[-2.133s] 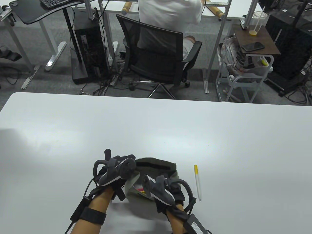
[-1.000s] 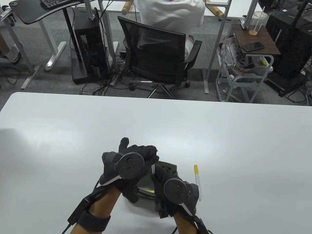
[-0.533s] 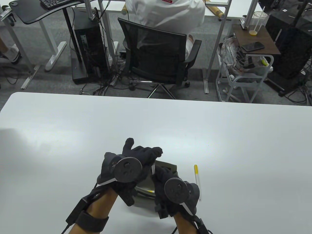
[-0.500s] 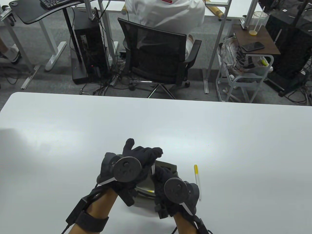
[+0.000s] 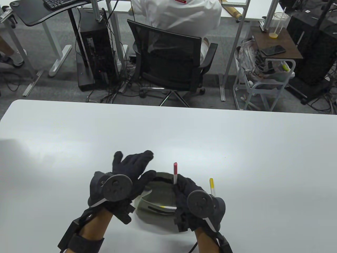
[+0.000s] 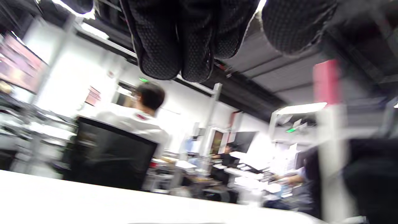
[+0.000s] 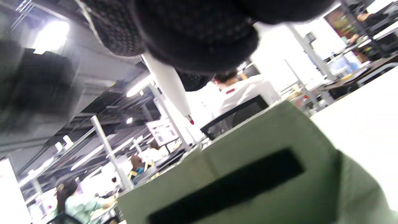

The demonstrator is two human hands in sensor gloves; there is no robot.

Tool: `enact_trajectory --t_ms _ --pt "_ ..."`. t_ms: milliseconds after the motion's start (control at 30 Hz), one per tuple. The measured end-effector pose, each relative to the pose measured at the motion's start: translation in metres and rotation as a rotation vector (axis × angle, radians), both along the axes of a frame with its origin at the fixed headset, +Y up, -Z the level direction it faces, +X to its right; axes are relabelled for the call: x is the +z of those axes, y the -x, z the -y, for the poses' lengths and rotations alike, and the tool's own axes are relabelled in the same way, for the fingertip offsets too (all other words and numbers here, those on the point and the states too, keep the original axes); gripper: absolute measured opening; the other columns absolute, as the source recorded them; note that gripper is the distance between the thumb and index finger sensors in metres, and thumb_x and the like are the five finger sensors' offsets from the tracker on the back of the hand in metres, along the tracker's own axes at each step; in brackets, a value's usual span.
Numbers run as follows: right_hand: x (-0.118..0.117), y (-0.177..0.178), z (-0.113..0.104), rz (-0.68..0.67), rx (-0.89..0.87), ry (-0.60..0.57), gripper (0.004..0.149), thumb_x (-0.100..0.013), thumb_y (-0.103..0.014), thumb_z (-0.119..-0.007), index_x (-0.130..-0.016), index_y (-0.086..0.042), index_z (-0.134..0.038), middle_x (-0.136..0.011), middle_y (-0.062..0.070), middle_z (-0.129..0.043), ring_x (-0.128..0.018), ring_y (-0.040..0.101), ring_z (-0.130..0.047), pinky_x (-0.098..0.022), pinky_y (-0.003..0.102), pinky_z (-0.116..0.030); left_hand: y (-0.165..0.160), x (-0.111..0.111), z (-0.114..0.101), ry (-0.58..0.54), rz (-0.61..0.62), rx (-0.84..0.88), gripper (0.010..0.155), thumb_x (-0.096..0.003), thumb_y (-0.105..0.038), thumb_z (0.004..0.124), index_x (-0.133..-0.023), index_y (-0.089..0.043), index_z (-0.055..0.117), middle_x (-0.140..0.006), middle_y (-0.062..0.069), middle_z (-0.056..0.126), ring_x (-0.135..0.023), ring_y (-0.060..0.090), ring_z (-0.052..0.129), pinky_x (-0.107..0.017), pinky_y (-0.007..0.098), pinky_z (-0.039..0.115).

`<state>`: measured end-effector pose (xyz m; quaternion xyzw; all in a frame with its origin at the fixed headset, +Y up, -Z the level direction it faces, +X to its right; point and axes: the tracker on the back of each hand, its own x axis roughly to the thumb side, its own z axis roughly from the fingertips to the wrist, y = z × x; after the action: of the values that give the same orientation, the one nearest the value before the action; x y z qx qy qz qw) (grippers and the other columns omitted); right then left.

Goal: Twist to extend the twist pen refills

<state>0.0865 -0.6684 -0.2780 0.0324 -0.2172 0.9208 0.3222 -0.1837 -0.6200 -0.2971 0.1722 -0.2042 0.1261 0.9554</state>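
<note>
Left hand [image 5: 131, 168] and right hand [image 5: 188, 193]: clad in black knit gloves of dotted, mesh-like weave, texture plain on the fingertips [image 6: 174, 59] in the left wrist view. Trackers [image 5: 115, 187] strapped to the back of each hand: dark grey, each topped by a round disc bearing small buttons and edged by a thin white stripe; the right one [image 5: 201, 204] alike. Forearms bare, skin tanned brown. Left wrist wrapped in a broad black band [image 5: 84, 243], with a slim black box and black cables [image 5: 75, 228] alongside; black cable also at the right wrist.
</note>
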Motion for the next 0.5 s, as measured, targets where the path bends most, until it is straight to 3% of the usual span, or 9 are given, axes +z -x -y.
enact_trajectory --t_ms 100,167,300,500 --pt "-0.002 -0.02 -0.007 0.055 -0.034 0.005 0.046 -0.035 -0.035 -0.082 -0.076 -0.016 -0.088 -0.061 0.009 -0.1 -0.018 0.009 -0.098 -0.012 0.025 -0.085 0.039 0.0 0.041 0.038 -0.248 -0.299 0.079 -0.0555 -0.057 0.07 -0.117 -0.011 0.054 -0.117 0.022 0.067 -0.102 0.051 0.07 -0.067 0.082 0.036" --pt "-0.004 -0.032 -0.013 0.11 0.005 0.009 0.046 -0.035 -0.036 -0.084 -0.076 -0.014 -0.089 -0.06 0.009 -0.1 -0.018 0.01 -0.098 -0.012 0.025 -0.085 0.06 0.0 0.066 0.079 -0.326 -0.41 0.082 -0.0551 -0.059 0.069 -0.119 -0.01 0.05 -0.119 0.023 0.063 -0.105 0.053 0.065 -0.066 0.083 0.035" --pt "-0.016 -0.057 -0.011 0.251 0.134 0.116 0.047 -0.034 -0.037 -0.088 -0.074 -0.013 -0.091 -0.056 0.01 -0.101 -0.017 0.011 -0.098 -0.012 0.026 -0.085 0.086 -0.006 0.088 0.223 -0.358 -0.37 0.086 -0.055 -0.06 0.068 -0.12 -0.01 0.046 -0.123 0.024 0.054 -0.109 0.056 0.055 -0.066 0.084 0.032" --pt "-0.04 -0.09 0.035 0.457 0.395 0.461 0.048 -0.032 -0.039 -0.092 -0.073 -0.014 -0.093 -0.054 0.009 -0.102 -0.017 0.01 -0.098 -0.012 0.025 -0.085 0.103 -0.01 0.1 0.277 -0.392 -0.27 0.085 -0.0549 -0.059 0.069 -0.119 -0.009 0.046 -0.122 0.025 0.055 -0.109 0.057 0.054 -0.065 0.084 0.031"
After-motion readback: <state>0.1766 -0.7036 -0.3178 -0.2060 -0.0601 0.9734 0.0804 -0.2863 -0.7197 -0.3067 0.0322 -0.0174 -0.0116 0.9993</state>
